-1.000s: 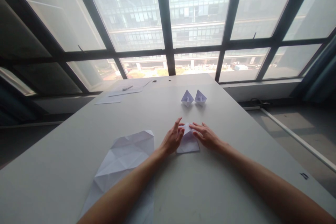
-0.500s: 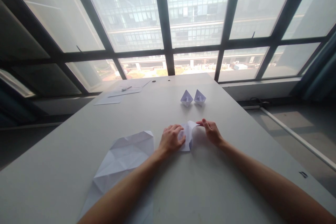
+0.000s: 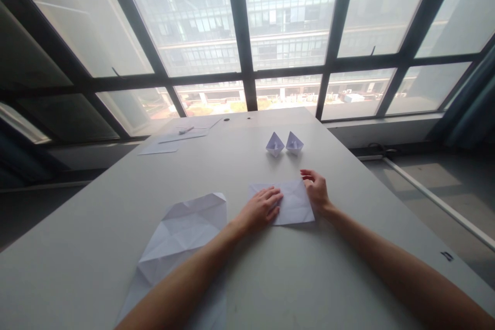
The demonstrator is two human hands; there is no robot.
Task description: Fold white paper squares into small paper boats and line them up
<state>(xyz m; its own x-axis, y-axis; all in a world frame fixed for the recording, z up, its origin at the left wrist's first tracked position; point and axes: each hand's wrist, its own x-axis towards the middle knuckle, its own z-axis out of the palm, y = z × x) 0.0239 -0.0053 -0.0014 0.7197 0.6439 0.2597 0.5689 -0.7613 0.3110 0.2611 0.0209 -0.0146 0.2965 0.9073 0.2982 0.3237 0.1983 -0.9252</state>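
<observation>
A creased white sheet of paper (image 3: 296, 203) lies opened out on the table in front of me. My left hand (image 3: 265, 205) rests flat on its left part, fingers stretched out. At the sheet's right edge is my right hand (image 3: 315, 185), its fingers apart and slightly curled; the thumb is partly hidden beside the paper. Just beyond the sheet stand two folded paper boats (image 3: 275, 145), side by side. A larger creased paper (image 3: 181, 234) lies to the left, partly covered by my left forearm.
The white table (image 3: 348, 268) reaches to the windows. At its far left are flat sheets (image 3: 162, 145) with a small pen-like object (image 3: 186, 130) on top. A dark mark (image 3: 447, 257) sits near the right edge.
My right hand has moved a little right, and the paper's folded-over part has opened out flat to the right. My left hand has flattened and shifted slightly right.
</observation>
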